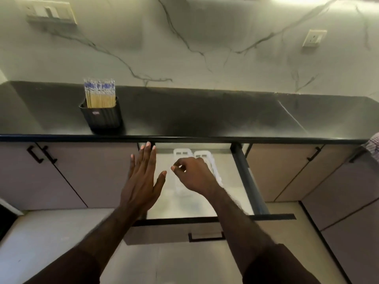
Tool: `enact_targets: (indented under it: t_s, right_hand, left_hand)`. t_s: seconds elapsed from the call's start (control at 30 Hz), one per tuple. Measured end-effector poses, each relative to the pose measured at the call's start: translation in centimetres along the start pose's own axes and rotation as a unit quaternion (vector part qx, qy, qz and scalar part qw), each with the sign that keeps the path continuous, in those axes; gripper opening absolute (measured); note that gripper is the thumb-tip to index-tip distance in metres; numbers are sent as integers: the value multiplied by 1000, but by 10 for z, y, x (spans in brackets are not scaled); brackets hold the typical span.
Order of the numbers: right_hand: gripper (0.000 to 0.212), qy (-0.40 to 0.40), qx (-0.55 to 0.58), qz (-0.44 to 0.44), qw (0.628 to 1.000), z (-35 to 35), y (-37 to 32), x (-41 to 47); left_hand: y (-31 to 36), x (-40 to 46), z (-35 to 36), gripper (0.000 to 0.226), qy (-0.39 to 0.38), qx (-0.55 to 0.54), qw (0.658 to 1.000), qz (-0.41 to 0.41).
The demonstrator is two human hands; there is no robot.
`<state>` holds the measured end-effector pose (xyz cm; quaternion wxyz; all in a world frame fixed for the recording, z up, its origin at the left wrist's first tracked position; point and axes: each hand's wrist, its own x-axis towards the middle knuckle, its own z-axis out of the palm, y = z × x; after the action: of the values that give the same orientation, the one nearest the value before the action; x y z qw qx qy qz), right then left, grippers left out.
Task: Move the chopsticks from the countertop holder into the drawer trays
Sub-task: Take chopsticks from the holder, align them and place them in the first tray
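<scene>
A black ribbed holder (101, 117) stands on the dark countertop (205, 113) at the left, packed with several bamboo chopsticks (100, 93) with blue-patterned tops. Below the counter edge a drawer (252, 185) is pulled out. Two white plastic trays (185, 153) lie side by side inside it. My left hand (141, 181) hovers flat with straight fingers over the drawer's left side. My right hand (194, 175) is over the trays with fingers loosely curled, thumb and forefinger near each other; nothing shows between them.
Closed cabinet doors with black handles (38, 153) flank the drawer on both sides. The drawer front with its black handle (206, 236) is nearest me. A marble backsplash carries two wall sockets (313, 37). A checked cloth (374, 146) shows at the right edge.
</scene>
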<state>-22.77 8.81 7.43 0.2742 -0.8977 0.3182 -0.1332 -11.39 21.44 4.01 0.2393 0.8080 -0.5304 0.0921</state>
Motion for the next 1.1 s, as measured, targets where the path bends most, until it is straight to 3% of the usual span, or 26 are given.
enact_targets:
  t_s: [0.3, 0.53, 0.9, 1.1]
  right_hand:
    - [27, 61, 2, -72, 996, 19, -153, 78]
    - [23, 94, 61, -98, 989, 59, -257, 149]
    - [22, 125, 79, -80, 986, 115, -278, 294]
    - [23, 97, 92, -64, 989, 145, -270, 399]
  left_hand:
    - [-122, 42, -117, 71, 92, -28, 995, 34]
    - [-240, 73, -181, 67, 110, -1, 993, 40]
    - [-350, 162, -142, 68, 101, -4, 994, 52]
    - [-412, 247, -105, 60, 90, -21, 996, 8]
